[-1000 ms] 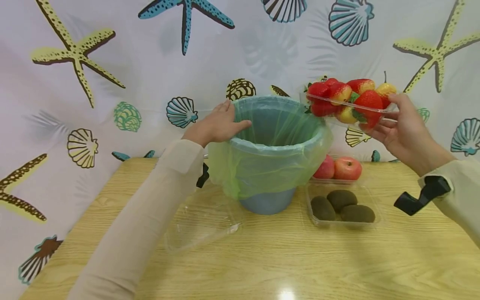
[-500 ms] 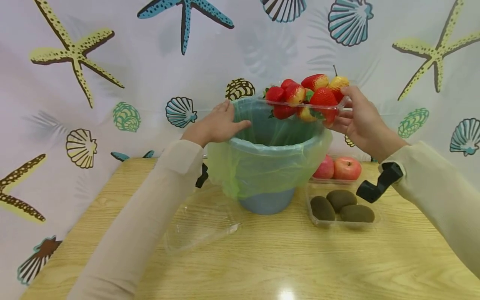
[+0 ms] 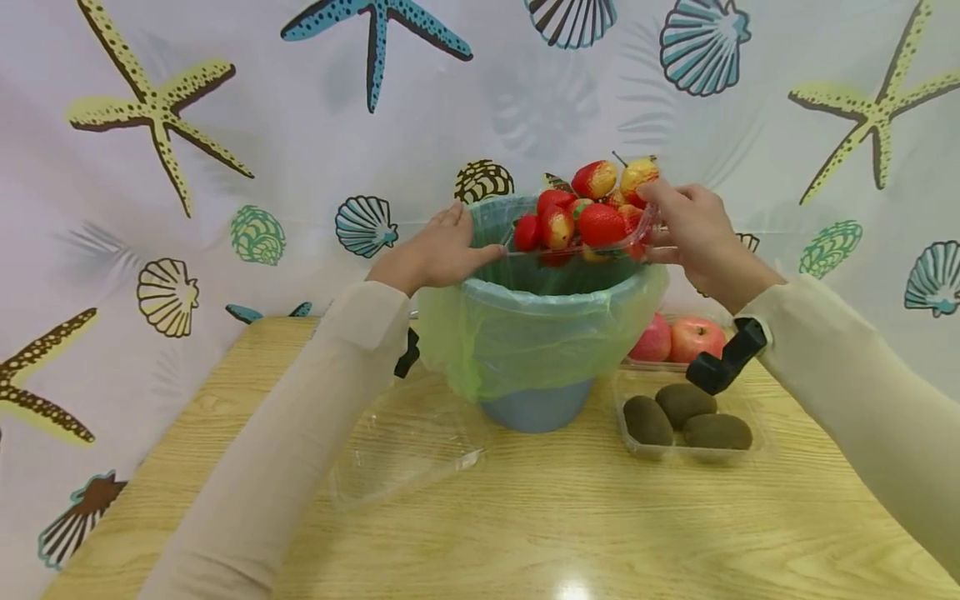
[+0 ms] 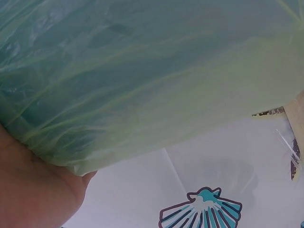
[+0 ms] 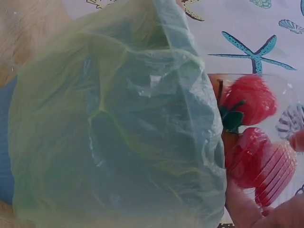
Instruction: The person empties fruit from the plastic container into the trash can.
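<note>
My right hand (image 3: 693, 229) grips one end of a clear plastic container (image 3: 622, 247) heaped with red and yellow strawberries (image 3: 600, 225). It holds the container over the mouth of a blue bucket (image 3: 536, 408), sloping down to the left. A thin yellow-green plastic bag (image 3: 525, 350) lines the bucket and folds down over its rim. On the left rim rests my left hand (image 3: 438, 250), its thumb stretched over the opening. Through the container wall, strawberries (image 5: 251, 152) show beside the bag in the right wrist view. The left wrist view has my palm (image 4: 42, 190) against the bag.
Right of the bucket stands a clear tray of kiwis (image 3: 686, 417), with apples (image 3: 696, 337) in another tray behind it. An empty clear plastic container (image 3: 405, 450) lies at the front left on the wooden table (image 3: 525, 533). A patterned curtain (image 3: 300, 150) hangs behind.
My right hand has carried the strawberry container left from beside the bucket to over its opening, and its left end now dips lower. My left hand has stayed on the rim.
</note>
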A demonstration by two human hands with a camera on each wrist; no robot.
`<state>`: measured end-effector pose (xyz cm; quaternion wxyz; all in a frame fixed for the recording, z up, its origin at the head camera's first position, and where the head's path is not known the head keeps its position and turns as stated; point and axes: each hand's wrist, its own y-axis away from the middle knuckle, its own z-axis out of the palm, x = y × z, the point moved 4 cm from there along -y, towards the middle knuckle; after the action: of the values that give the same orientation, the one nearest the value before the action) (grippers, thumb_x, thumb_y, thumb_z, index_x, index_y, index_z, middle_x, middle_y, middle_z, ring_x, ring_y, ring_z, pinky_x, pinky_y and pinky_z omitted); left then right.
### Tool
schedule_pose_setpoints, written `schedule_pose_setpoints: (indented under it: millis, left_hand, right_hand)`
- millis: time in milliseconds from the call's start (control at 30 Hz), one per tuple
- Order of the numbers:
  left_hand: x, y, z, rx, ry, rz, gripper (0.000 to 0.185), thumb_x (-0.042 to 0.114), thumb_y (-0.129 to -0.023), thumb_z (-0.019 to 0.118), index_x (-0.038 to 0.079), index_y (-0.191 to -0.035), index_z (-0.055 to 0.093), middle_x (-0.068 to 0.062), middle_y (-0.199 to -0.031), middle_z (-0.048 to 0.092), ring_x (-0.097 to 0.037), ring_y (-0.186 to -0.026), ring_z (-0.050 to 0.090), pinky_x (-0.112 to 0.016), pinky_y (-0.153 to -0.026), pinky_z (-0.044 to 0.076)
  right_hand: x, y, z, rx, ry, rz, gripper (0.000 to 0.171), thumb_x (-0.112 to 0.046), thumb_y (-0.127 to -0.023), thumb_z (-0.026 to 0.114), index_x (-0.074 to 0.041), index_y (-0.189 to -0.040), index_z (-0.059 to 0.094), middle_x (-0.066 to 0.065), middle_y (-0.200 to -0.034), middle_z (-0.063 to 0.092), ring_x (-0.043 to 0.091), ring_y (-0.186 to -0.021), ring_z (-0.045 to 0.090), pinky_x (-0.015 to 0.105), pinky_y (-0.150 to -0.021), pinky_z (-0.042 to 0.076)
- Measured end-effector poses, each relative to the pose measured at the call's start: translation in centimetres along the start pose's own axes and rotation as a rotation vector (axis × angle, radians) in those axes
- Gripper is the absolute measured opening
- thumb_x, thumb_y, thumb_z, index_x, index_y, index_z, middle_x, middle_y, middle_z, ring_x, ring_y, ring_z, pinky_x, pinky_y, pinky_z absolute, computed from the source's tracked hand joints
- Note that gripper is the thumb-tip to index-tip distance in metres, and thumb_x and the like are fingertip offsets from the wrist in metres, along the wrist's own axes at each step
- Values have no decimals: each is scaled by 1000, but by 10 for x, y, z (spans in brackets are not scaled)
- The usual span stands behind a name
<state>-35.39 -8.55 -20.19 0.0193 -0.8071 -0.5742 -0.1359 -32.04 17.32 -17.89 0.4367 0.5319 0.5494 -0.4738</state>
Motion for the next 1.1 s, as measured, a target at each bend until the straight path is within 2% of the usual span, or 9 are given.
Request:
schedule_pose_setpoints:
  millis: [100, 200, 400, 633, 700, 933, 1100]
  left_hand:
    - [-1, 1, 1, -9, -7, 0, 83, 53, -100, 31, -3, -151, -2, -18, -159, -13, -32, -148, -10, -43, -121, 0]
    - [-2, 1, 0, -12, -14, 0, 82, 53, -100, 30, -3, -151, -2, -18, -159, -14, -32, -148, -11, -43, -121, 0]
    - [-3, 1, 1, -10, -5, 2, 82, 53, -100, 31, -3, -151, 0, -17, -159, -14, -32, -148, -11, -44, -121, 0]
    - [-1, 0, 1, -12, -11, 7, 81, 52, -100, 29, -2, -151, -2, -17, -158, -15, -30, -147, -12, -43, -121, -1]
    - [-1, 0, 1, -11, -14, 6, 81, 53, -100, 29, -2, -151, -2, -17, -158, -15, -31, -147, -12, -44, -121, 0]
    - [-2, 0, 1, -10, -14, 0, 82, 53, -100, 30, -3, -151, -2, -18, -158, -14, -32, -147, -11, -44, -121, 1]
    - [-1, 0, 1, -12, -11, 1, 82, 53, -100, 31, -2, -151, -2, -17, -159, -15, -32, -148, -11, -44, -121, 0]
  right_hand:
    - [-2, -1, 4, 12, 111, -26, 46, -45, -93, 54, -11, -119, 36, 5, -109, 49, 11, -74, 59, 20, -62, 56]
    - [-5, -2, 7, 10, 175, -44, 53, -45, -92, 55, -10, -126, 33, 5, -110, 51, 14, -79, 56, 20, -61, 56]
    - [-7, -1, 10, -19, 216, -74, 59, -42, -92, 55, -10, -136, 31, 6, -108, 51, 15, -79, 55, 22, -61, 56]
    - [-7, 3, 11, -57, 274, -116, 67, -41, -93, 55, -13, -147, 28, 8, -114, 47, 20, -100, 51, 26, -65, 58]
    - [-8, 5, 12, -66, 321, -145, 67, -42, -93, 57, -14, -147, 29, 10, -116, 47, 21, -99, 53, 26, -67, 58]
    - [-9, 9, 16, -65, 492, -259, 66, -44, -91, 58, -16, -145, 33, 15, -118, 48, 19, -75, 61, 24, -67, 56]
    - [-8, 13, 15, -52, 526, -284, 67, -47, -90, 58, -18, -145, 34, 14, -120, 48, 23, -76, 63, 25, -67, 55]
